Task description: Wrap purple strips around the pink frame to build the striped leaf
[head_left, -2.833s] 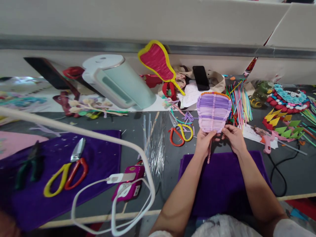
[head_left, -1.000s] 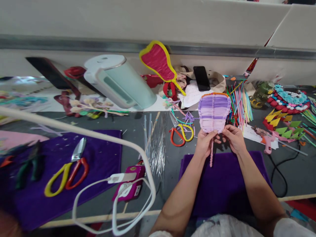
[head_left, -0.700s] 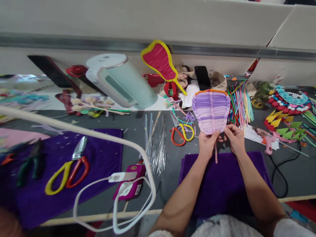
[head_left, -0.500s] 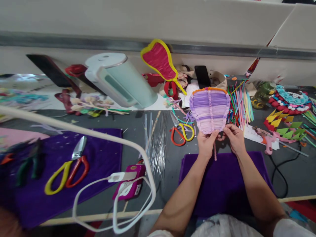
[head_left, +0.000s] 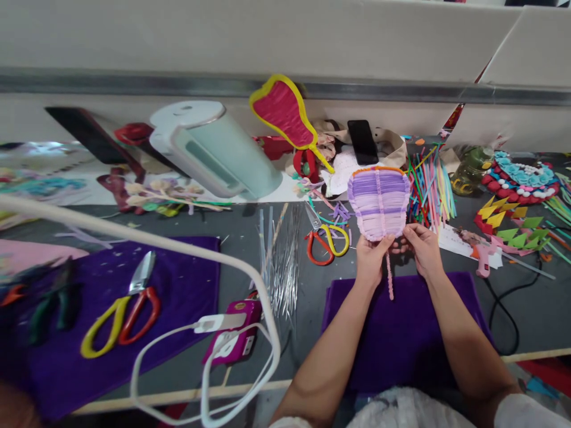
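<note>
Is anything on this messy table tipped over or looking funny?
Yes. The pale green jug leans far over instead of standing upright, and thin clear sticks lie scattered loose on the grey table.

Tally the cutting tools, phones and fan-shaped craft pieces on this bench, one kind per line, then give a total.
Scissors: 2, a yellow-and-red pair on the left cloth and an orange-and-yellow pair by the left hand.
Phones: 2, a magenta one charging and a black one at the back.
Fan shapes: 2, the purple woven fan held by both hands, right hand included, and a red one.
Total: 6
</note>
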`<state>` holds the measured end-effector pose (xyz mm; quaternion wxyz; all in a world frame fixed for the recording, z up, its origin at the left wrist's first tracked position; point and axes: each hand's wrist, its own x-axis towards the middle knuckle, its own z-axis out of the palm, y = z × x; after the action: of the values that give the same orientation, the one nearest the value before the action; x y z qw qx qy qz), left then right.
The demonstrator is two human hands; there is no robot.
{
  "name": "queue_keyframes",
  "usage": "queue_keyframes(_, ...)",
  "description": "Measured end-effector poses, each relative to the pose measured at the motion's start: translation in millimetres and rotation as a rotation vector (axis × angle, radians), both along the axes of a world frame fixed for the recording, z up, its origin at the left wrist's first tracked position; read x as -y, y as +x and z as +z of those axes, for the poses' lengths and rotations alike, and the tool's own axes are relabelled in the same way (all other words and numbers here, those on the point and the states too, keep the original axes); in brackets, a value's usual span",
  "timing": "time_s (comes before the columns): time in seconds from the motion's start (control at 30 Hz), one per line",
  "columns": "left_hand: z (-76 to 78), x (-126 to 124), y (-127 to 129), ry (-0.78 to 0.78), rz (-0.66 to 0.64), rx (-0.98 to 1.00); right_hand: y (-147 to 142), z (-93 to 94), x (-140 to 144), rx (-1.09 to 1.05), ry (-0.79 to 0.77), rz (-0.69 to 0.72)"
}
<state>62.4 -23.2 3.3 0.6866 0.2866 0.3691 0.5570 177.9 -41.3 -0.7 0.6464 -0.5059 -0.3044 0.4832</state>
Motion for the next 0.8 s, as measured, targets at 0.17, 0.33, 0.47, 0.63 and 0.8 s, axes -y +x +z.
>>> queue_keyframes(0.17, 0.2, 0, -1, 0.016, -0.036, -0.011, 0, -1.7, 1, 0.049, 0.048, 0.012)
queue_keyframes(0.33, 3.0, 1, -1, 0.032, -0.031, -0.022, -1, -2.6, 1, 0.066, 0.082, -0.005)
queue_keyframes(0.47, 3.0, 2, 0, 0.038, -0.052, -0.021, -2, -2.5, 1, 0.056, 0.098, 0.044)
queue_keyframes(0.63, -4.9, 2, 2, 0.069, -0.101, -0.055, -1, 0.2, 5, 0.208, 0.147, -0.028)
queue_keyframes(0.8, -7.7, -1, 1, 0.183, 0.018, -0.053, -3, 4.4, 11, 0.449, 0.192, -0.178)
